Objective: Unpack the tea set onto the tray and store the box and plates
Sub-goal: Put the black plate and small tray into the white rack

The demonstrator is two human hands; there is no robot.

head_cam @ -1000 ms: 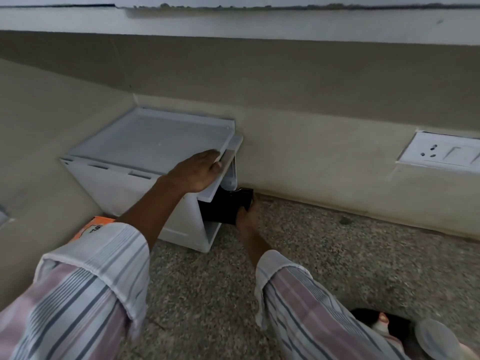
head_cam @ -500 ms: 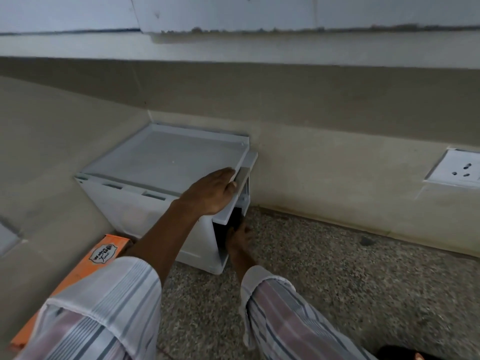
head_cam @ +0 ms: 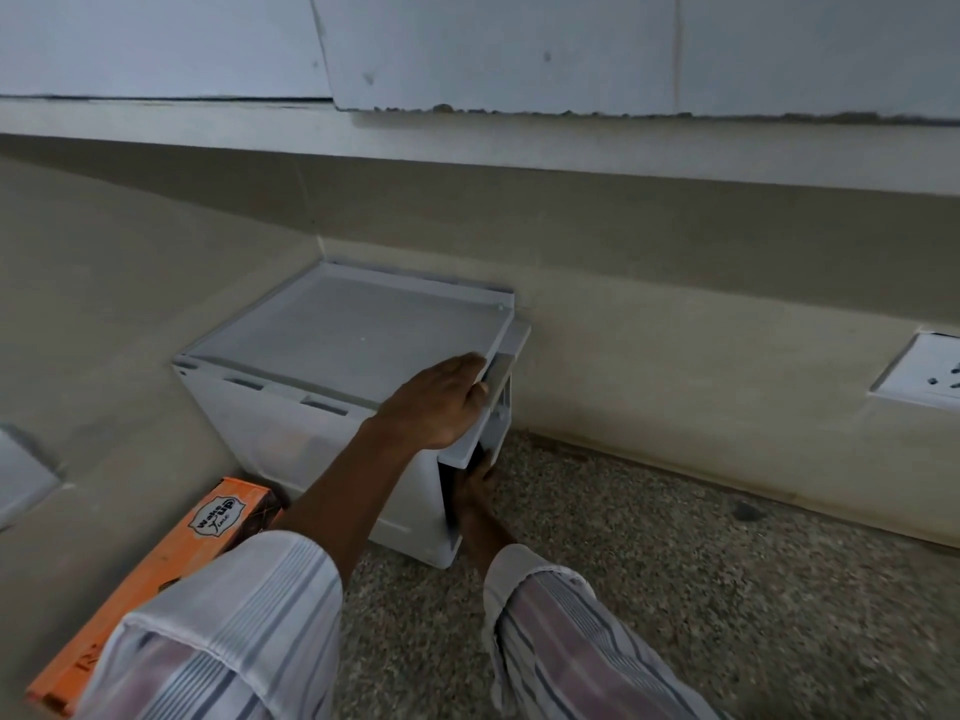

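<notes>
A white plastic storage bin (head_cam: 291, 449) stands in the corner against the wall. Its lid (head_cam: 353, 330) is tilted up at the right side. My left hand (head_cam: 436, 402) grips the lid's right edge, fingers curled over it, and holds it raised. My right hand (head_cam: 475, 485) reaches into the dark gap under the lid; its fingers are hidden inside. The black item it carried is out of sight inside the bin. An orange "Wake up Time" box (head_cam: 171, 563) lies on the surface left of the bin, partly behind my left sleeve.
The speckled stone surface (head_cam: 701, 589) stretches to the right of the bin. A white wall socket (head_cam: 930, 376) sits on the wall at the right. A pale overhead cabinet edge (head_cam: 571, 70) runs along the top.
My right hand pushed the black item from outside the opening into the bin, and it is now hidden. My left hand kept the lid raised. The view shifted, revealing more of the orange box.
</notes>
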